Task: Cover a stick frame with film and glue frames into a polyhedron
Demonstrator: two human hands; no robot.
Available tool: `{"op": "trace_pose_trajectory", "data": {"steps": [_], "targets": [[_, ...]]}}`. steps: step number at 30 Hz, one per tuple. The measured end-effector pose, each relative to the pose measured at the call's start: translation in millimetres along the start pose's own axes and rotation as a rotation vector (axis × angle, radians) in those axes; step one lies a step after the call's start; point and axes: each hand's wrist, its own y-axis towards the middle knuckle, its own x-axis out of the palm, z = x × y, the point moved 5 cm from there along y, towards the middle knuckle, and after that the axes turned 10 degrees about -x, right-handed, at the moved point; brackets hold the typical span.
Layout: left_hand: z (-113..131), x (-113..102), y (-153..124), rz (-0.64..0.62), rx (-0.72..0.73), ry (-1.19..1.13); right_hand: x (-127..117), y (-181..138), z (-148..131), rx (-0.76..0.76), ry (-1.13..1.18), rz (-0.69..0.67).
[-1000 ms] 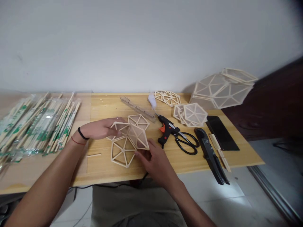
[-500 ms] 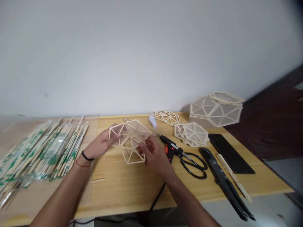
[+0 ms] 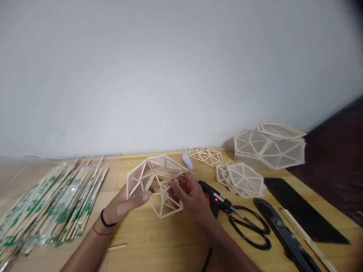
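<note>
Between my hands hangs a curved frame of thin wooden sticks (image 3: pixel 154 174), built of joined panels with triangular ribs, some backed with sheer fabric. My left hand (image 3: pixel 124 206) grips its left panel, thumb in front and fingers partly hidden behind. My right hand (image 3: pixel 191 194) pinches the right side, near the lower panel; its fingertips are partly covered by the ribs. Just right of that hand lies a black glue gun (image 3: pixel 217 198) with a red light lit. Black-handled scissors (image 3: pixel 251 226) sit beside it.
Plastic-wrapped chopsticks (image 3: pixel 56 204) cover the left side. Fabric-covered panels (image 3: pixel 245 179) and bare stick frames (image 3: pixel 206 155) lie at the back. A larger panel assembly (image 3: pixel 269 149) stands back right. Farther right are a black cutter-like tool (image 3: pixel 283 234), loose sticks (image 3: pixel 306 236) and a dark flat slab (image 3: pixel 306 211).
The stick frame has been tilted between my hands, so its panels now show a more arched shape. Both hands keep hold of it. The camera view has shifted upward.
</note>
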Motion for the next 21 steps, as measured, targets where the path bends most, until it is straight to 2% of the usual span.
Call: {"op": "trace_pose_trajectory", "data": {"steps": [5,8,14,21], "targets": [[-4,6,-3,0.133,-0.088,-0.085,1,-5,1,-0.028,0.034,-0.010],[-8,10,-3,0.160,-0.126,-0.085,-1,-5,-2,-0.028,0.042,0.018],[-10,11,4,0.224,-0.028,0.021,-1,-7,-2,-0.012,0.079,0.044],[-5,16,4,0.278,-0.013,0.029,0,-8,-4,-0.001,0.088,0.043]]}}
